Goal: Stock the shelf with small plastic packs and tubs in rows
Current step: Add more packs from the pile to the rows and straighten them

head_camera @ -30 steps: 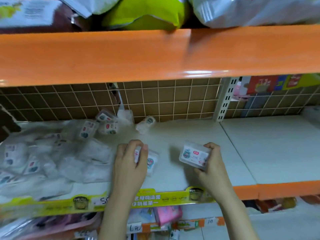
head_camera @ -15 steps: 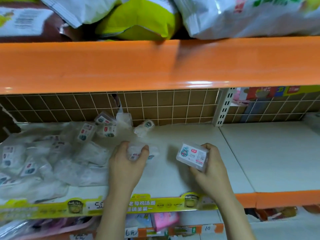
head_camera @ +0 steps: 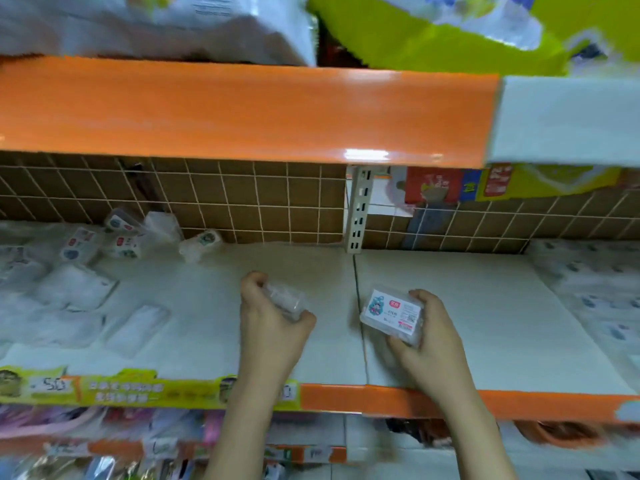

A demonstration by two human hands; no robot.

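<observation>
My left hand (head_camera: 270, 323) grips a small clear plastic tub (head_camera: 285, 299) just above the white shelf (head_camera: 467, 306), near its middle. My right hand (head_camera: 429, 337) holds a flat clear plastic box with a white, pink and blue label (head_camera: 391, 315), tilted, over the seam between the two shelf boards. A loose heap of the same small packs and tubs (head_camera: 86, 251) lies at the shelf's left and back, one tub (head_camera: 201, 242) on its side near the grid wall.
An orange shelf edge (head_camera: 242, 109) hangs overhead with big bags on top. A brown wire-grid back wall (head_camera: 259, 202) and a white slotted upright (head_camera: 358, 209) stand behind. White printed packs (head_camera: 595, 292) fill the far right. A yellow price strip (head_camera: 121, 389) runs along the front edge.
The view has swung right and is blurred. My left hand lifted a clear tub off the heap side and carried it rightward. My right hand keeps hold of the labelled box.
</observation>
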